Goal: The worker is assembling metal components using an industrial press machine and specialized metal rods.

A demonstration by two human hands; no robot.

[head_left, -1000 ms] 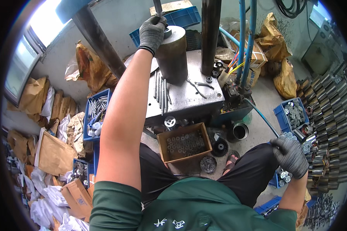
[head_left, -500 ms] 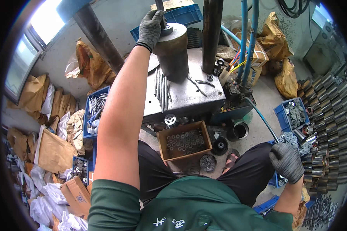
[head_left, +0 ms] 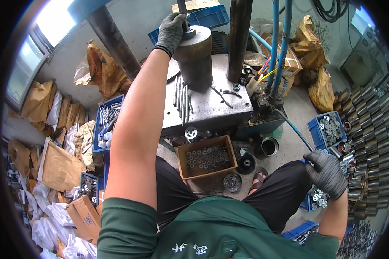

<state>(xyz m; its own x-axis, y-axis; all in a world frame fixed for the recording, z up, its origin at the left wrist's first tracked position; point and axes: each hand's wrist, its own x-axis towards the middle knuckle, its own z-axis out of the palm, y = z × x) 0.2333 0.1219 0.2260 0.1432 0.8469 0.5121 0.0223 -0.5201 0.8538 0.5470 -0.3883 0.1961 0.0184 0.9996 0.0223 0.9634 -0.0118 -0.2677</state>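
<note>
On the metal table [head_left: 229, 113] of a press stands a thick steel cylinder [head_left: 195, 71]. Above its flat top my gloved left hand [head_left: 170, 32] has its fingers closed on an upright dark rod [head_left: 183, 7], right by a small dark ring [head_left: 189, 34] at the rod's foot. Far to the right, my gloved right hand [head_left: 327, 173] is at the end of a long thin lever [head_left: 293, 130]. Its fingers lie over the lever's end, and part of the grip is hidden behind the glove. Several slim steel rods [head_left: 181, 101] and a pair of pliers [head_left: 222, 96] lie beside the cylinder.
A cardboard box [head_left: 207, 172] of small rings sits on the floor between my legs. Blue bins [head_left: 319, 134] of metal parts stand at right, near stacked steel tubes [head_left: 376, 142]. Another blue bin [head_left: 100, 144] holds rods at left. Blue hoses [head_left: 282, 47] hang behind the table.
My right hand has shifted a little to the right, and the lever's end has swung slightly up with it. My left hand stays at the rod; the view has shifted slightly.
</note>
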